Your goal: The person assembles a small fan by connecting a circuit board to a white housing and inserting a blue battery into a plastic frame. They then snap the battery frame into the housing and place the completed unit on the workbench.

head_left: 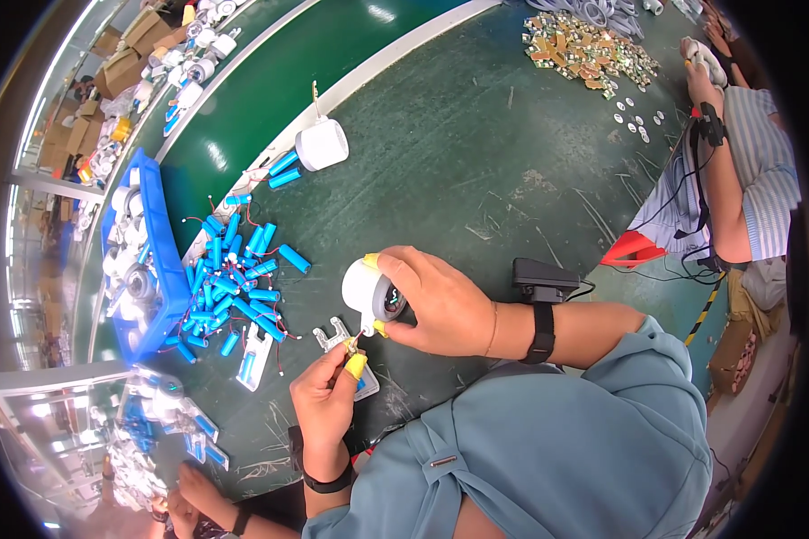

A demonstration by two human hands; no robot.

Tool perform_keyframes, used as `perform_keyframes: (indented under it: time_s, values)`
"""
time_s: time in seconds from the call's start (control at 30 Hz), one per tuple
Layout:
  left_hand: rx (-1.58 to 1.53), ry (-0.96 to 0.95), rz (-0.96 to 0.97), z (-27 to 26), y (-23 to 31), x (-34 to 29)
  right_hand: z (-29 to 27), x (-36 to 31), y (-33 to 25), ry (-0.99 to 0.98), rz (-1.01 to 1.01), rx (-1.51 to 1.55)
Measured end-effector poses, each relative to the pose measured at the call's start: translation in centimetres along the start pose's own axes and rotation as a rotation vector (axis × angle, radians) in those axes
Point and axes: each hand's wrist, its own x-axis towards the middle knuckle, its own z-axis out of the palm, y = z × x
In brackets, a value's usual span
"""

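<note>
My right hand is closed around a round white device with a grey rim and a dark round face. Yellow covers sit on its thumb and a fingertip. Below the device my left hand pinches a thin reddish wire close to the device's lower edge; yellow covers its thumb and fingertip too. The wire's far end is too small to make out. Beside the left fingertips lies a pale plastic bracket, partly hidden by the hand, with a blue part on it.
Blue cylindrical batteries with thin wires lie heaped on the green table, left of my hands, beside a blue bin of white parts. Another white device stands farther back. Small circuit boards are piled far right. Co-workers' hands show nearby.
</note>
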Motion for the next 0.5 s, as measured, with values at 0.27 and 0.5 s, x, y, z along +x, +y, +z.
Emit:
perform_keyframes:
  time_s: [0.27, 0.5]
  values:
    - [-0.062, -0.028, -0.057, 0.2, 0.0, 0.1, -0.2, -0.1, 0.1, -0.003, 0.015, -0.017]
    - [-0.261, -0.132, -0.154, -0.8, 0.8, -0.3, -0.2, 0.7, -0.2, -0.011, -0.029, 0.047]
